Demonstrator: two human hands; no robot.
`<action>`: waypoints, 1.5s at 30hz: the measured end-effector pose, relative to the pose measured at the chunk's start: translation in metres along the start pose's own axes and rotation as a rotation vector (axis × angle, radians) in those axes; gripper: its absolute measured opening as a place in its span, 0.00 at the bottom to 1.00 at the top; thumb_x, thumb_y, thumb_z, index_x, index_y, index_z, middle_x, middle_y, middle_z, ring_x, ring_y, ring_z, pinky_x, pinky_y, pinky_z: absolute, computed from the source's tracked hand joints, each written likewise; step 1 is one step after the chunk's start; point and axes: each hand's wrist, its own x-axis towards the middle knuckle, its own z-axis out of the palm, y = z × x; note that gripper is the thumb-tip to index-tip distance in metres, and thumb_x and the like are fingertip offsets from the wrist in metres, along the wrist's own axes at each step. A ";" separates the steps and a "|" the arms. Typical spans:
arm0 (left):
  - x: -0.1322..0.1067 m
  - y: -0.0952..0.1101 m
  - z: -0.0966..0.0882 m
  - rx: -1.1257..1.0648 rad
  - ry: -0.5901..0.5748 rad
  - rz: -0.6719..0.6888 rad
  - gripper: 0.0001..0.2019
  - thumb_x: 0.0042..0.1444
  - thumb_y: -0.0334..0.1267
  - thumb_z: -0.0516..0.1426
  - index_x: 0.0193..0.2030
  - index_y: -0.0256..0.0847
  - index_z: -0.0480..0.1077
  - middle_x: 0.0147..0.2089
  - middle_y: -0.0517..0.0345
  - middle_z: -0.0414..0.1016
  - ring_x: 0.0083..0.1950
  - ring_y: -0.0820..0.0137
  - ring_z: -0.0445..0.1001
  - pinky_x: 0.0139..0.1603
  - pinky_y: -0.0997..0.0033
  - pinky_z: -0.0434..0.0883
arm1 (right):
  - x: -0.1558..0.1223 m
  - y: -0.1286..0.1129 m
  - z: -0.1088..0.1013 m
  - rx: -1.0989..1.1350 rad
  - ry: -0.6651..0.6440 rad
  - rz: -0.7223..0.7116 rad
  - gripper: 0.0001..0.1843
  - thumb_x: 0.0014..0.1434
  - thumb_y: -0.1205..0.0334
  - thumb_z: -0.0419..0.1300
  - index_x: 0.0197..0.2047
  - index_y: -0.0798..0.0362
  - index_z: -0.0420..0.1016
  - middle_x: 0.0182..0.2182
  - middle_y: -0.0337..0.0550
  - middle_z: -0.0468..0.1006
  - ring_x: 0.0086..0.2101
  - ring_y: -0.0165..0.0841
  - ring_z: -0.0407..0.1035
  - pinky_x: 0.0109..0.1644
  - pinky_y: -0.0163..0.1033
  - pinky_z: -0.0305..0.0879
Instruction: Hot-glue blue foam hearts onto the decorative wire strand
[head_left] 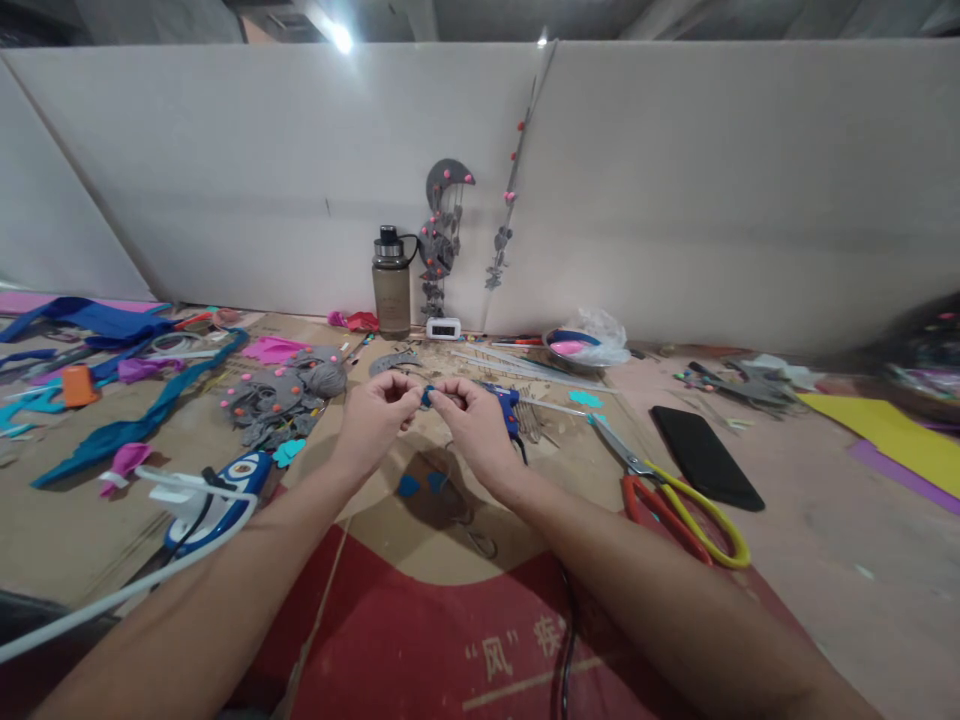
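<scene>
My left hand (377,412) and my right hand (474,418) meet above the cardboard-covered table, fingertips pinched together on a small blue felt piece (427,396). Both hands are closed in a pinch. Below them two small blue cut-outs (421,485) lie on the cardboard. A blue glue gun (505,403) lies just behind my right hand. Scissors with red and yellow handles (670,495) rest to the right of my right forearm.
A black phone (705,457) lies right of the scissors. A blue-and-white iron (214,497) sits at the left with its white cord. Grey felt pieces (281,395), blue fabric strips (127,425), a water bottle (391,283), a small clock (443,328) and a metal bowl (571,345) stand further back.
</scene>
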 end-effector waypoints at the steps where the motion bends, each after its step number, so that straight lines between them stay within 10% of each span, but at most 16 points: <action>1: 0.000 0.001 0.001 0.004 -0.014 -0.004 0.09 0.52 0.42 0.60 0.29 0.37 0.70 0.22 0.64 0.65 0.22 0.79 0.61 0.23 0.77 0.59 | 0.000 0.000 0.000 0.003 0.010 0.003 0.10 0.51 0.55 0.59 0.30 0.54 0.70 0.23 0.32 0.63 0.24 0.26 0.53 0.28 0.33 0.50; 11: 0.001 0.010 0.002 -0.328 -0.232 -0.181 0.12 0.51 0.44 0.61 0.28 0.35 0.72 0.25 0.59 0.69 0.25 0.77 0.65 0.26 0.76 0.61 | 0.006 0.009 -0.001 0.086 0.062 0.029 0.09 0.50 0.56 0.57 0.29 0.53 0.68 0.24 0.34 0.68 0.25 0.27 0.57 0.30 0.34 0.53; 26: 0.010 -0.007 -0.004 -0.107 -0.001 -0.115 0.12 0.44 0.45 0.64 0.28 0.37 0.72 0.20 0.63 0.66 0.20 0.78 0.62 0.20 0.79 0.57 | 0.006 0.011 -0.007 -0.168 -0.073 -0.049 0.12 0.56 0.55 0.55 0.38 0.54 0.70 0.30 0.37 0.71 0.29 0.29 0.61 0.34 0.34 0.57; 34: 0.019 -0.009 -0.014 -0.174 0.140 -0.099 0.11 0.44 0.42 0.63 0.27 0.37 0.68 0.19 0.66 0.64 0.18 0.81 0.59 0.18 0.81 0.53 | 0.029 0.009 -0.054 -0.932 -0.139 -0.144 0.16 0.63 0.55 0.49 0.35 0.56 0.73 0.33 0.48 0.76 0.35 0.34 0.67 0.40 0.37 0.58; 38: 0.020 -0.007 -0.015 -0.209 0.185 -0.128 0.11 0.43 0.41 0.62 0.27 0.37 0.66 0.18 0.67 0.62 0.17 0.82 0.56 0.16 0.80 0.50 | 0.034 0.015 -0.078 -1.337 -0.090 0.049 0.22 0.61 0.51 0.52 0.45 0.63 0.73 0.41 0.65 0.77 0.42 0.46 0.71 0.43 0.43 0.61; 45: 0.020 -0.006 -0.014 -0.206 0.208 -0.100 0.09 0.44 0.40 0.61 0.27 0.36 0.67 0.18 0.67 0.62 0.18 0.81 0.56 0.17 0.81 0.50 | 0.035 0.037 -0.086 -1.279 -0.193 0.228 0.18 0.56 0.57 0.57 0.42 0.63 0.76 0.39 0.65 0.78 0.40 0.45 0.74 0.38 0.40 0.63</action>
